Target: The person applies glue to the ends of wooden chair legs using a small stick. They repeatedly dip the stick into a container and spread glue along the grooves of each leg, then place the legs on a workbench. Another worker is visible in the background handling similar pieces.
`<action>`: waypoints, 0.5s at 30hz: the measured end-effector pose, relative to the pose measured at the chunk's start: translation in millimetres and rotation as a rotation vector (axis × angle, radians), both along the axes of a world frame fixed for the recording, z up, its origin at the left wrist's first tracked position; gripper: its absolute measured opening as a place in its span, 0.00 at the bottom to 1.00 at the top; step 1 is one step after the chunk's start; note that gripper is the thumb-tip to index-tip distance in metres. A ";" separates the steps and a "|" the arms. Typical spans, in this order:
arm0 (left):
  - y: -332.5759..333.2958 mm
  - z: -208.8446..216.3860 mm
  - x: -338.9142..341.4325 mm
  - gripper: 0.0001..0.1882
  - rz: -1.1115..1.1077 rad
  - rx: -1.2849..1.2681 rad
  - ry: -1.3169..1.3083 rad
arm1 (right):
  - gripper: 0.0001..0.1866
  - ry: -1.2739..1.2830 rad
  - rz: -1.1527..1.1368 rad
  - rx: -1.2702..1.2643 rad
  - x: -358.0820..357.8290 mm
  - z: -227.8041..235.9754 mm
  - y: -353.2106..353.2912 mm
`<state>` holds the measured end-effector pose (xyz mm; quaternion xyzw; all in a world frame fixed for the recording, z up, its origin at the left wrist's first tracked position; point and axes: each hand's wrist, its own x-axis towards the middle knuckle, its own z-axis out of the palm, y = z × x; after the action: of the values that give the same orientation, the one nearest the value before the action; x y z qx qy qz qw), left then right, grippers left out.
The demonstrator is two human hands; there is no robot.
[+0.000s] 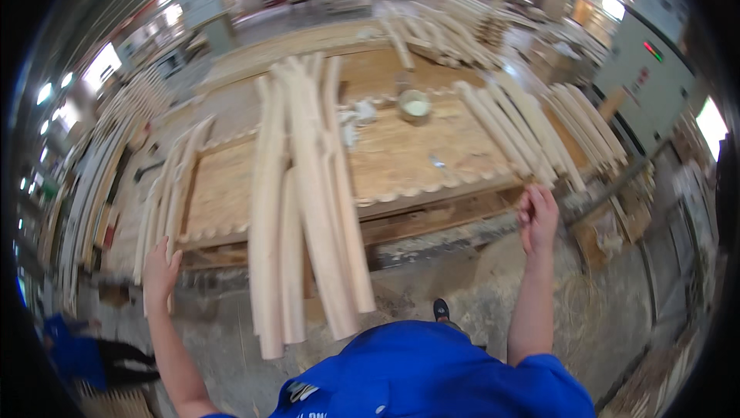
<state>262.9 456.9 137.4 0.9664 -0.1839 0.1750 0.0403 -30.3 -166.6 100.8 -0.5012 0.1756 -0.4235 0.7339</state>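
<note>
My left hand (160, 275) has its fingers apart, beside the near ends of several slim wooden pieces (179, 187) at the left of the workbench. My right hand (538, 218) is raised at the bench's near right edge, fingers curled together; whether anything small is in them is hidden. Just beyond it lies a row of pale, curved wooden pieces (505, 129). Between my hands, a loose pile of long, gently bent wooden pieces (312, 202) lies across the bench, its near ends jutting past the edge toward me.
On the plywood bench top (416, 148) are a round pot (414, 106) with pale contents, crumpled white material (354, 117) and a small shiny object (437, 161). Further wooden pieces (590, 125) lie at the right, near a grey control cabinet (647, 71). Another person (96, 356) is at lower left.
</note>
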 end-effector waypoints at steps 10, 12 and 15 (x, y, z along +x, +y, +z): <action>-387.2 94.4 -89.6 0.23 -0.831 -0.227 0.735 | 0.06 -0.113 -0.096 0.040 -66.9 -8.1 -117.7; -466.1 80.5 -102.5 0.24 -0.943 -0.332 0.872 | 0.06 -0.075 -0.185 0.057 -96.9 -17.2 -143.7; -601.7 54.6 -133.2 0.28 -1.071 -0.332 0.890 | 0.06 0.023 -0.362 0.064 -155.0 -39.3 -180.1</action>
<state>129.8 -144.8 192.0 0.7042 -0.5701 -0.2542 0.3384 -185.3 -346.7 61.5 -0.4426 0.2845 -0.5371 0.6594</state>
